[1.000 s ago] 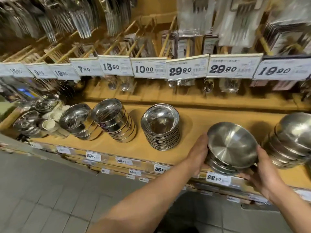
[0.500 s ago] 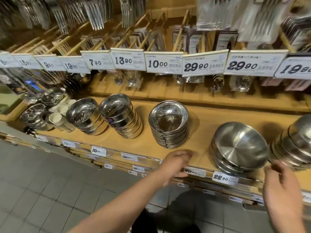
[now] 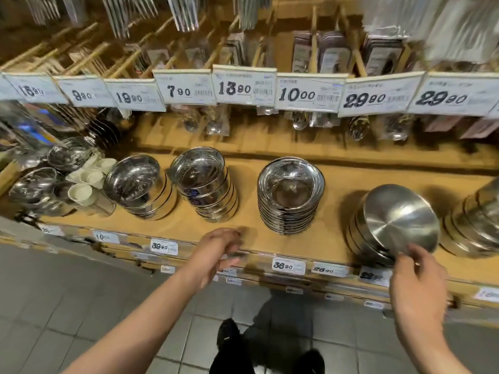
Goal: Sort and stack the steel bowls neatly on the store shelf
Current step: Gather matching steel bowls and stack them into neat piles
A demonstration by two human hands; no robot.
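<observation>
Steel bowls in several stacks along wooden store shelf point(image 3: 329, 238), head view only. Far left: tilted stack of deep shiny bowls point(image 3: 140, 187); just beside it, taller leaning stack with blue stickers point(image 3: 205, 184). Centre: upright stack of shallow rimmed bowls point(image 3: 290, 195), standing apart from the rest. Right: stack of brushed bowls point(image 3: 391, 225) lying on its side, bases turned outward toward camera. Far right edge: another stack of brushed bowls point(image 3: 478, 222), partly cut off. Left hand point(image 3: 216, 252) low over front lip of shelf, between sticker stack and shallow stack, touching none; fingers loosely curled, blurred, holding nothing. Right hand point(image 3: 417, 284) raised just in front of sideways brushed stack, fingers slightly spread and bent, tips close to lower rim of front bowl; contact not clear, nothing gripped. White cups point(image 3: 86, 182) and more steelware crowded at far left. Row of price tags point(image 3: 243, 87) above shelf, hanging packaged utensils behind. Grey tiled floor point(image 3: 81, 306) below, dark shoes visible.
</observation>
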